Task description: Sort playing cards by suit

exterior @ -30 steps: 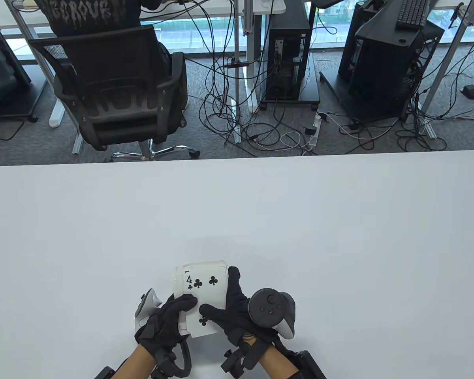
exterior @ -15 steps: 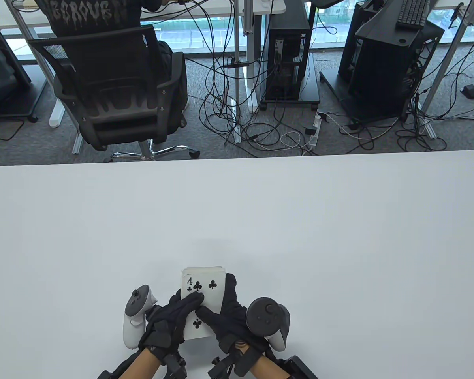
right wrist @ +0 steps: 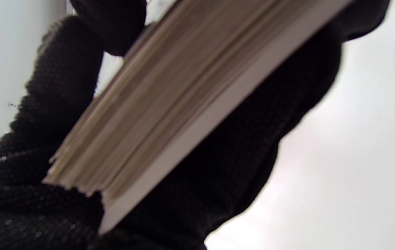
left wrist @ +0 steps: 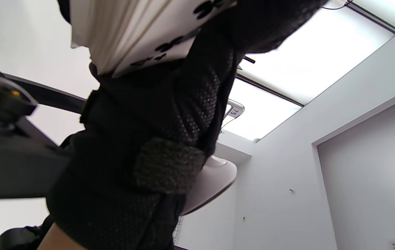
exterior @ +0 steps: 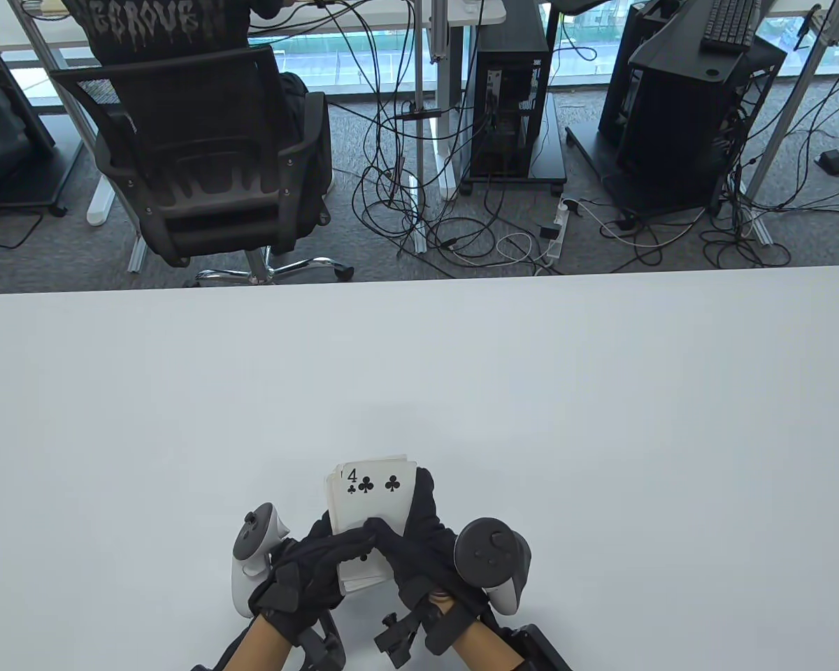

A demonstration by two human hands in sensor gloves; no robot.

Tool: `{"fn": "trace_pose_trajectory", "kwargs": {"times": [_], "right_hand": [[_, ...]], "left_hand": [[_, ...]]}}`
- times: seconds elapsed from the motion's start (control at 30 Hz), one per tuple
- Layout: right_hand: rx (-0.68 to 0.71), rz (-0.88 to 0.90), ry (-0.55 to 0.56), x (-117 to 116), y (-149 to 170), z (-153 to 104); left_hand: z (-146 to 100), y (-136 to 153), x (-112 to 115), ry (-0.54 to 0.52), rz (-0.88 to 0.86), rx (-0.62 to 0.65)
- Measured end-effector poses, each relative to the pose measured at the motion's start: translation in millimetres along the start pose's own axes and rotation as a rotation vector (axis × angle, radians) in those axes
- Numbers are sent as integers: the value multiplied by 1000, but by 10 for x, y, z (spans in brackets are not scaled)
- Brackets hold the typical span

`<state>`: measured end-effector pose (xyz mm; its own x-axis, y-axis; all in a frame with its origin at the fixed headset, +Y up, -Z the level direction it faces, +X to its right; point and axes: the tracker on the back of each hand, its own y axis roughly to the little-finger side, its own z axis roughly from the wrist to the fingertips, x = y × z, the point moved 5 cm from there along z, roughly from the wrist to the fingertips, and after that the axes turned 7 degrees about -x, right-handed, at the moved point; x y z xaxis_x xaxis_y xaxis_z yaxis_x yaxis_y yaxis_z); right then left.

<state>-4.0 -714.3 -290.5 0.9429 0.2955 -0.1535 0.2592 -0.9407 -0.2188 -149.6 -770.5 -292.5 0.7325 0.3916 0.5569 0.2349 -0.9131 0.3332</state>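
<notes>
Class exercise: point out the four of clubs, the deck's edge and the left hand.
four of clubs (exterior: 374,493), table view, bare card face
deck (right wrist: 169,104), right wrist view, stacked edges
left hand (exterior: 311,570), table view, glove back

A white table (exterior: 531,363) fills the near half; beyond it lies grey carpet (exterior: 601,251) strewn with cables (exterior: 454,237), a black mesh office chair (exterior: 203,161) far left, computer towers (exterior: 510,105) under desks by bright windows
</notes>
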Motion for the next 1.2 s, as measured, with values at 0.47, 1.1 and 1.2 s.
{"fn": "trace_pose_trajectory", "kwargs": {"times": [0.47,1.1,1.2], "right_hand": [[20,-287,3,10,-35,6],[-76,-34,-17,162,163,92],[-75,-11,7,208,181,91]], "left_hand": [[-33,78,-321,-58,-212,67],[-13,77,-281,19,-160,64],[-4,96,-279,23,-205,69]]}}
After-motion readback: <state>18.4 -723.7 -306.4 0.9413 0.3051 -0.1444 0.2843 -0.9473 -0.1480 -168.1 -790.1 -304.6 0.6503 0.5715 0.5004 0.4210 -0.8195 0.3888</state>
